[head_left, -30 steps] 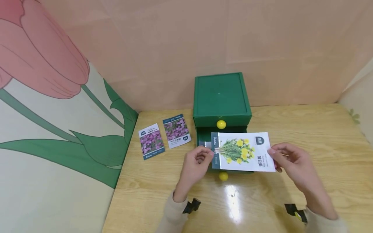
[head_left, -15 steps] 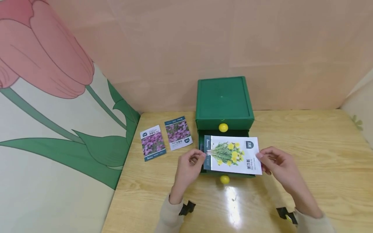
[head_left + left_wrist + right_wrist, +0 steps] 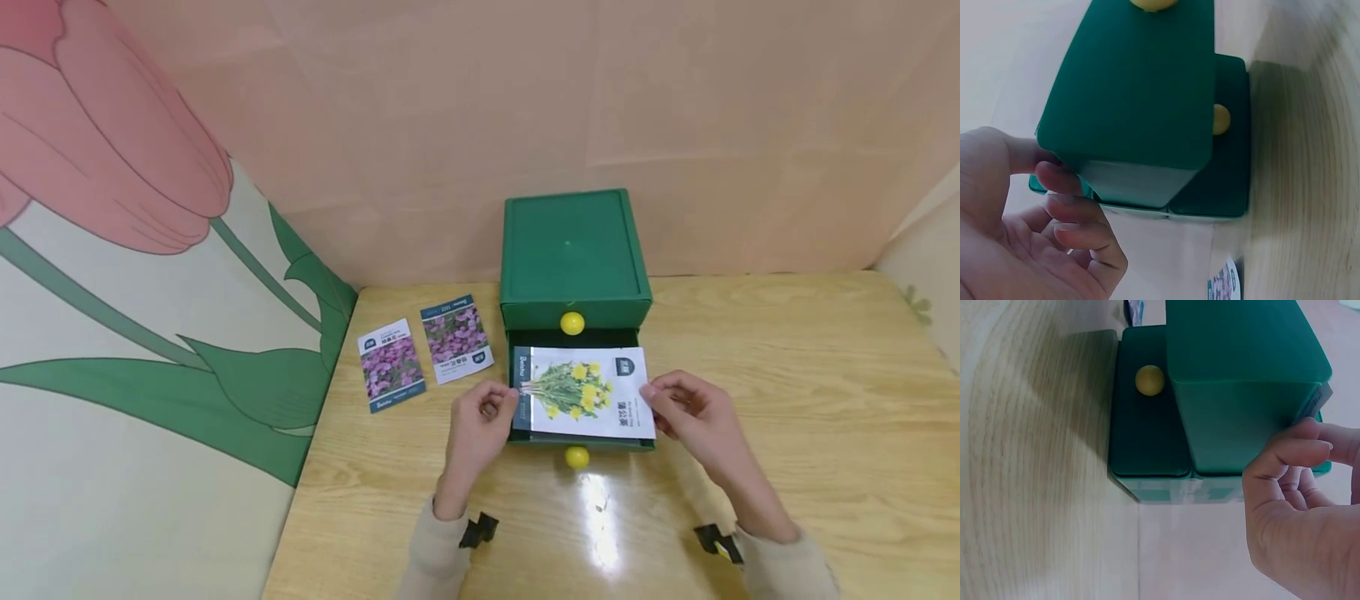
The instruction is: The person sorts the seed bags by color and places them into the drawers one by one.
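Note:
A white seed packet (image 3: 577, 392) with yellow dandelions and a dark blue band lies level across a pulled-out green drawer (image 3: 637, 445), partly within its walls. My left hand (image 3: 480, 421) pinches the packet's banded left edge at the drawer's left side. At the opposite edge, my right hand (image 3: 697, 421) pinches the white end between thumb and fingers. The packet's corner (image 3: 1319, 400) shows by my right fingertips (image 3: 1313, 434) in the right wrist view. From the left wrist, the drawer wall hides the packet, and my fingers (image 3: 1072, 209) lie against the drawer's rim.
The green cabinet (image 3: 573, 246) stands against the back wall, its top drawer shut with a yellow knob (image 3: 572, 323). Below the pulled-out drawer is a shut one with its own knob (image 3: 1149, 380). Two pink-flower seed packets (image 3: 392, 367) (image 3: 456, 337) lie on the wooden table to the left.
The dandelion packet has moved left and down, from above the drawer to within its opening. Both hands moved left with it, still holding its two ends.

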The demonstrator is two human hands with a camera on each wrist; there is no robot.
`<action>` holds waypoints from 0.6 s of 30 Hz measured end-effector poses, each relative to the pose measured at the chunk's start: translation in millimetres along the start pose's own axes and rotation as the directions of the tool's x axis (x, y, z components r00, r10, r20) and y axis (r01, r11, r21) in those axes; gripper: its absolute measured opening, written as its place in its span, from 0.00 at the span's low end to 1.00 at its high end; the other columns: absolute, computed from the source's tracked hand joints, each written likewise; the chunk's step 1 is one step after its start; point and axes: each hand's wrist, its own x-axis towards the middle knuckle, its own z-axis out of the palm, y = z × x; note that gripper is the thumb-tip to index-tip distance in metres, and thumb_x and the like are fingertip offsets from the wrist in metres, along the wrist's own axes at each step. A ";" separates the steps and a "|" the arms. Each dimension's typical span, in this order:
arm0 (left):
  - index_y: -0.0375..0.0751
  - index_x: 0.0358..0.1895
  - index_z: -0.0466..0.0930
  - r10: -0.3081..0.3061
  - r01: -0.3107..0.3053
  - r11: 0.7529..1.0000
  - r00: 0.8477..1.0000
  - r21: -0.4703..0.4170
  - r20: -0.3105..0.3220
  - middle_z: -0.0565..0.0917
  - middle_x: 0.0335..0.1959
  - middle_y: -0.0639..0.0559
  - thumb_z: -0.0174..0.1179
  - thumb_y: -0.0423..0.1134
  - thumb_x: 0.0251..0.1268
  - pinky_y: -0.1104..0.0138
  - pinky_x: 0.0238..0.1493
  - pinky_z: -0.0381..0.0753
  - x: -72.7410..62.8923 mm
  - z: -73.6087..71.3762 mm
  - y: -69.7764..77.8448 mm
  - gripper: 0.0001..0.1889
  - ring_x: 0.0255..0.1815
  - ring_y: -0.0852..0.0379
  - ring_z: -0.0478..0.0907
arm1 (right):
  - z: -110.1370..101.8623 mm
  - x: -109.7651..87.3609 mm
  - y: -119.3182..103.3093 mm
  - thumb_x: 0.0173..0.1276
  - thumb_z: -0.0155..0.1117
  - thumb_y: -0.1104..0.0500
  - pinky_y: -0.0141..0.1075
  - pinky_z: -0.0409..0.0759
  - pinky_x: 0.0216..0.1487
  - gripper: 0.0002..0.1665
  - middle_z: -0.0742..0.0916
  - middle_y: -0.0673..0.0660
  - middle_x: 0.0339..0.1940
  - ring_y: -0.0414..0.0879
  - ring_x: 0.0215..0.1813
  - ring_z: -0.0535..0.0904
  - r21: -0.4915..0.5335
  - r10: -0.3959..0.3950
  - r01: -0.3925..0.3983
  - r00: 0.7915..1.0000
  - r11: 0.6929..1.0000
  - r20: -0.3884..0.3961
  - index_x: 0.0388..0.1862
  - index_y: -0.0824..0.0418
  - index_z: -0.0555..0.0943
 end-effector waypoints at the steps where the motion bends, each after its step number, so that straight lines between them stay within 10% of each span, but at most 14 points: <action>1: 0.42 0.37 0.88 0.005 -0.005 1.000 1.000 0.004 -0.003 0.83 0.27 0.50 0.65 0.39 0.78 0.74 0.31 0.73 0.3 -0.3 -0.9 0.08 0.28 0.59 0.75 | 1.2 0.7 0.2 0.82 0.65 0.50 0.34 0.84 0.32 0.19 0.88 0.46 0.35 0.43 0.32 0.82 0.001 0.000 0.000 1.000 1.000 -0.001 0.53 0.67 0.83; 18: 0.42 0.35 0.86 0.072 -0.072 0.997 0.997 0.012 -0.040 0.78 0.22 0.53 0.66 0.40 0.78 0.74 0.26 0.69 2.4 2.5 -10.3 0.09 0.23 0.62 0.70 | 19.4 9.2 5.5 0.81 0.67 0.56 0.30 0.79 0.26 0.12 0.84 0.50 0.27 0.40 0.26 0.76 -0.028 -0.127 0.124 0.981 0.992 -0.145 0.44 0.67 0.83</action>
